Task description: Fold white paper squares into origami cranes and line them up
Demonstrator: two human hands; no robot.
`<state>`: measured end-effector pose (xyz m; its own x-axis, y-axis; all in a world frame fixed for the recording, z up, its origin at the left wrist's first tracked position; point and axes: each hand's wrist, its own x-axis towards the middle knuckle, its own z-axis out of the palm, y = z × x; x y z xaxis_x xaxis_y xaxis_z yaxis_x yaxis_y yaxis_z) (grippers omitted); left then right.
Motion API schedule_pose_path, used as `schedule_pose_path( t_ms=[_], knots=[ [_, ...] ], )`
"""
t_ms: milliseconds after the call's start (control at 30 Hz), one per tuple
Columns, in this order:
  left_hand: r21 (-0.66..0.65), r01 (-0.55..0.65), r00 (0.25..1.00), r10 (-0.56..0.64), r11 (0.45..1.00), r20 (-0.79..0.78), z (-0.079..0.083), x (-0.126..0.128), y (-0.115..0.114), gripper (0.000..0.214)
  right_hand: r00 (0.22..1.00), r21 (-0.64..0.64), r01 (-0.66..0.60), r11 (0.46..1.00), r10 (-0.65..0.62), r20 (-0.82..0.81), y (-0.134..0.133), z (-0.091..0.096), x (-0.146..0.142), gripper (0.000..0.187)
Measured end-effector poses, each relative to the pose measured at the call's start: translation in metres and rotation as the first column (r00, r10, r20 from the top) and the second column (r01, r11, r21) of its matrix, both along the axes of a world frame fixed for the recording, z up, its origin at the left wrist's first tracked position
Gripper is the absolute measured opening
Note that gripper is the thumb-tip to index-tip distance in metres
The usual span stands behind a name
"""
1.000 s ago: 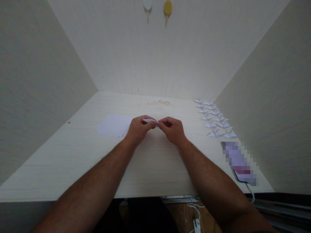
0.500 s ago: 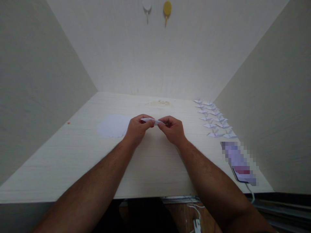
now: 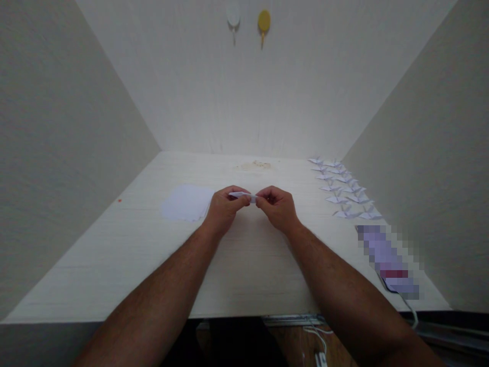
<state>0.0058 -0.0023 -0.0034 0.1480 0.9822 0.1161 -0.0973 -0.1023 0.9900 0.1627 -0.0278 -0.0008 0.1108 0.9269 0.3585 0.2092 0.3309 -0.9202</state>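
My left hand (image 3: 223, 209) and my right hand (image 3: 278, 206) meet over the middle of the pale wooden table (image 3: 114, 255). Both pinch a small folded piece of white paper (image 3: 244, 195) between thumb and fingertips, held just above the tabletop. The fingers of each hand are curled closed round the paper's ends. A loose stack of white paper sheets (image 3: 187, 203) lies just left of my left hand.
Several finished white paper cranes (image 3: 344, 187) stand in two rows at the right, near the wall. A blurred phone (image 3: 389, 260) with a cable lies at the front right edge. Walls close in on three sides. Two hooks (image 3: 263, 21) hang on the back wall.
The hands have stayed together on the folded paper, with small shifts of the fingers. The view has moved slightly, so everything sits a little to the right and lower.
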Motion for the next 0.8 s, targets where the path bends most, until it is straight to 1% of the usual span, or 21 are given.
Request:
schedule_pose_path(
  t_ms=[133,200,333,400,533,800],
  knots=[
    [-0.015,0.016,0.997,-0.017,1.0,-0.07,0.0018,-0.0005,-0.0018,0.021,1.0,0.001,-0.002,1.0,0.002,0.003,-0.0016,0.0013,-0.002,0.013],
    [-0.013,0.018,0.997,-0.019,1.0,-0.07,0.0022,-0.0005,-0.0023,0.021,1.0,0.023,0.007,1.0,-0.007,0.028,-0.0026,0.0023,-0.0031,0.012],
    [-0.009,0.031,0.999,-0.031,0.999,0.01,-0.0006,0.0001,-0.0013,0.02,0.992,0.085,0.044,0.995,-0.054,0.111,-0.0052,0.0052,-0.0046,0.009],
    [-0.023,0.034,0.999,-0.033,0.999,0.042,-0.0028,0.0004,-0.0004,0.02,0.988,0.096,0.057,0.994,-0.07,0.135,-0.0064,0.0064,-0.005,0.01],
    [-0.046,0.06,0.994,-0.056,0.997,0.092,-0.0048,0.0005,0.0007,0.02,0.988,0.092,0.039,0.995,-0.052,0.145,-0.0078,0.0074,-0.0048,0.009],
    [-0.058,0.071,0.99,-0.063,0.996,0.126,-0.001,0.0024,-0.003,0.02,0.97,0.154,0.079,0.985,-0.111,0.216,-0.0093,0.0081,-0.0055,0.008]
  ],
)
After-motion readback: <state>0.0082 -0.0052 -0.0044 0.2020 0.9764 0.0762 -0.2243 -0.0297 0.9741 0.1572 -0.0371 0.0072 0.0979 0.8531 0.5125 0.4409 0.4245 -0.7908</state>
